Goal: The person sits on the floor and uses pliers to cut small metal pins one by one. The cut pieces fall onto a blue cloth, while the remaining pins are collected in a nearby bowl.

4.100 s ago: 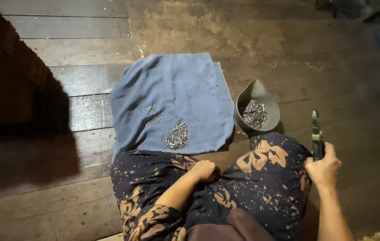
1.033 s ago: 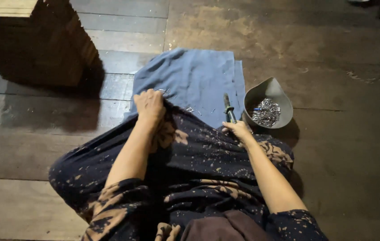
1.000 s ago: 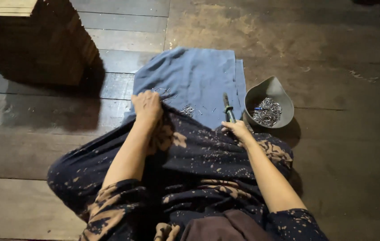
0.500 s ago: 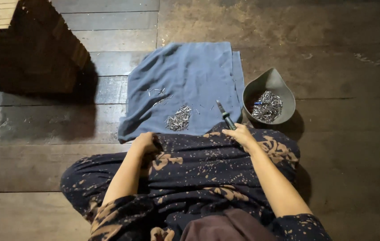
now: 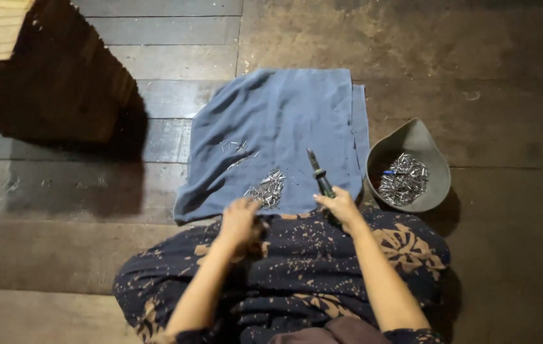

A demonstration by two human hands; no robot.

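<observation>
While the right hand (image 5: pixel 341 207) grips the pliers (image 5: pixel 320 176) over the blue cloth (image 5: pixel 284 121), the blurred left hand (image 5: pixel 241 223), grip unclear, should pick pieces singly from the metal pile (image 5: pixel 268 189) just ahead, near the knees.

No package, label, sign or screen is to be seen anywhere in view: nothing boxed, nothing printed, nothing lit up is shown on the floor or around the work.
</observation>
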